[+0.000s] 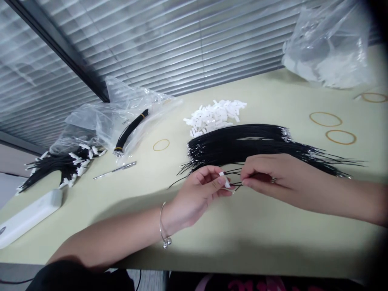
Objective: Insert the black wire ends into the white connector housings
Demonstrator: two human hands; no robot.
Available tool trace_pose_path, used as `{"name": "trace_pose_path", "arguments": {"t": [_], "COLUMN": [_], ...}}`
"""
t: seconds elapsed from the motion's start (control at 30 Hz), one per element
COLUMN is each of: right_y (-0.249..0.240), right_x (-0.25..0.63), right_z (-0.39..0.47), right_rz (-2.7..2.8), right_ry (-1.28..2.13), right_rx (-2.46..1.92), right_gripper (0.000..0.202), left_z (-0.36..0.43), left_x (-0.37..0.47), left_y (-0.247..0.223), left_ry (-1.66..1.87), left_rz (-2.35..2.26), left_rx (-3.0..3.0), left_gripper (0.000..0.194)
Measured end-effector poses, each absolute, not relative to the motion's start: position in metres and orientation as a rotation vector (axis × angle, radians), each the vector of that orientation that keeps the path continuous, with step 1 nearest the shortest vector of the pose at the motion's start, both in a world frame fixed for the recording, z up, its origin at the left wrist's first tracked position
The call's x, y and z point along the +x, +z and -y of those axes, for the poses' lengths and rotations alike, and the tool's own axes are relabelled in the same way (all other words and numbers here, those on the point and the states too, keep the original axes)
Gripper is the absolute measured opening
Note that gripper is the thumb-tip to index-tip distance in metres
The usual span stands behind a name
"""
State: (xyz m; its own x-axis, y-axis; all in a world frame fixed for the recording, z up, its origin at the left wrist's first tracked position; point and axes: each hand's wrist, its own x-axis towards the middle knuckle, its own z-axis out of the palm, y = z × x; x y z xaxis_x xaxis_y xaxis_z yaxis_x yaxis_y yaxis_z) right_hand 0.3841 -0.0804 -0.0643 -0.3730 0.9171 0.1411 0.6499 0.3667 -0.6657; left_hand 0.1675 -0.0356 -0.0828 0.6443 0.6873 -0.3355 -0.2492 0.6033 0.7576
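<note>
My left hand (201,194) pinches a small white connector (224,180) between thumb and fingers, and a bracelet hangs at its wrist. Black wires run from the connector to my right hand (266,176), whose fingers are closed on them. Just beyond both hands lies a wide bundle of black wires (239,141) with shiny metal ends. A pile of white connectors (215,115) sits behind that bundle. The wire ends inside my right hand are partly hidden by its fingers.
At the left are wires with white connectors (80,161), a white case (30,218), a metal tool (115,170) and a banded wire bundle (130,131) on plastic. Rubber bands (340,137) and a clear bag (330,56) lie at the right, on the table (273,250).
</note>
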Motion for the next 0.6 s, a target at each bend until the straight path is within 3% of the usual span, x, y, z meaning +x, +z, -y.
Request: {"name": "trace_pose_path", "arguments": {"t": [0.6], "right_y": [-0.0725], "right_x": [0.3819], "right_z": [0.0773], "right_rz": [2.036], "right_ry": [0.622], "right_rx": [-1.459], "right_gripper": [0.023], "left_z": [0.0350], "left_x": [0.1675], "left_y": [-0.0832], "left_ry": [0.574], "left_rz": [-0.677], "left_rx": [0.744], "left_gripper": [0.018]}}
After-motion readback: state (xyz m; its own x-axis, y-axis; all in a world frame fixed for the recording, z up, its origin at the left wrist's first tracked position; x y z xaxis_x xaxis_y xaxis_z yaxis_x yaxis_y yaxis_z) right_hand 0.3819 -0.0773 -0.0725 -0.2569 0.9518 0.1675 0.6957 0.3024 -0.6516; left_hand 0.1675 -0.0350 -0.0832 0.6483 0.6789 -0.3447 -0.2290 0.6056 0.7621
